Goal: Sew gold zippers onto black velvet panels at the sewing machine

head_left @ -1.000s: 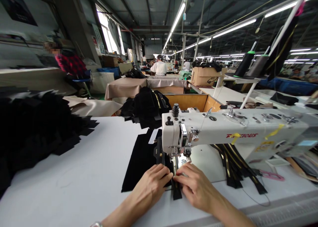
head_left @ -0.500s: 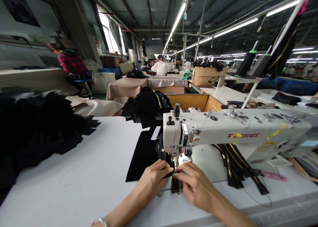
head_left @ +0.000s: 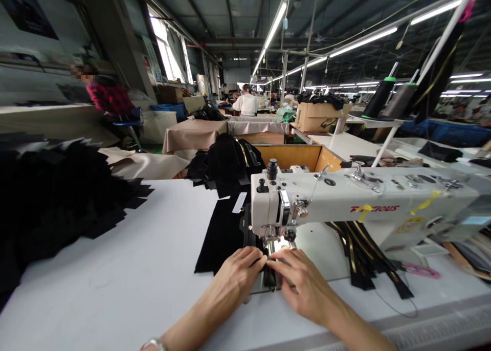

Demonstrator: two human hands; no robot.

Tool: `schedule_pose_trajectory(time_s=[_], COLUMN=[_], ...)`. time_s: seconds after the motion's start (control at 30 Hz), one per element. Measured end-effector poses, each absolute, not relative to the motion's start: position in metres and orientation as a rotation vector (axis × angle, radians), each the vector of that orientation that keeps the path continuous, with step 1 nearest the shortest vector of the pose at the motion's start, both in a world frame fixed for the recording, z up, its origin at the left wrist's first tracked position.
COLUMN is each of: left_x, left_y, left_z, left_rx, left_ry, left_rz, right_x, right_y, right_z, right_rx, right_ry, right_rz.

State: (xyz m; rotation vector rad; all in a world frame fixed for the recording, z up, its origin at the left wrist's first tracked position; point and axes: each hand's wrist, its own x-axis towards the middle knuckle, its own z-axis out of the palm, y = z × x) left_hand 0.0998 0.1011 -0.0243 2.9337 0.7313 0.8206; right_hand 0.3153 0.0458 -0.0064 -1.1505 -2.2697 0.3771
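A black fabric panel (head_left: pixel 218 236) lies flat on the white table, left of the sewing machine's (head_left: pixel 326 200) needle area. A black zipper strip (head_left: pixel 270 278) with a gold-coloured line of teeth runs under the presser foot, its near end toward me. My left hand (head_left: pixel 240 271) presses the panel and the strip's left side with bent fingers held together. From the right, my right hand (head_left: pixel 305 282) pinches the strip's edge, thumb tucked under. Both sets of fingertips nearly meet just in front of the foot. The needle point is hidden.
Black cut pieces (head_left: pixel 57 202) are heaped at the left. More black pieces (head_left: pixel 226 159) lie behind the panel. Several zipper strips (head_left: pixel 360 254) and pink-handled snips (head_left: pixel 422 270) rest under the machine arm. Thread cones (head_left: pixel 379 97) stand at the right. A seated person (head_left: pixel 111 100) is far left.
The black panel and the zipper strip have slid slightly away from me, toward the presser foot. Both hands stay on them in nearly the same place.
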Motion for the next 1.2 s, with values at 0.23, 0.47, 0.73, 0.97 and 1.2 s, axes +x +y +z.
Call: schedule_pose_trajectory(time_s=[0.23,0.47,0.73,0.97,1.2], left_x=[0.103,0.100,0.101,0.099,0.099], left_y=[0.096,0.095,0.097,0.096,0.099], left_z=[-0.008,-0.010,-0.013,-0.013,-0.020], left_rx=[2.939,2.914,2.931,2.882,2.870], left_ry=[0.731,0.774,0.794,0.809,0.797], left_rz=[0.868,0.738,0.774,0.779,0.809], right_x=[0.314,0.314,0.314,0.315,0.314], right_y=[0.044,0.045,0.048,0.047,0.048], right_z=[-0.004,-0.007,-0.011,-0.011,-0.010], right_rx=[-1.215,-1.227,-1.260,-1.261,-1.243], right_ry=[-2.289,-2.301,-2.305,-2.310,-2.304], right_rz=[0.315,0.316,0.334,0.335,0.326])
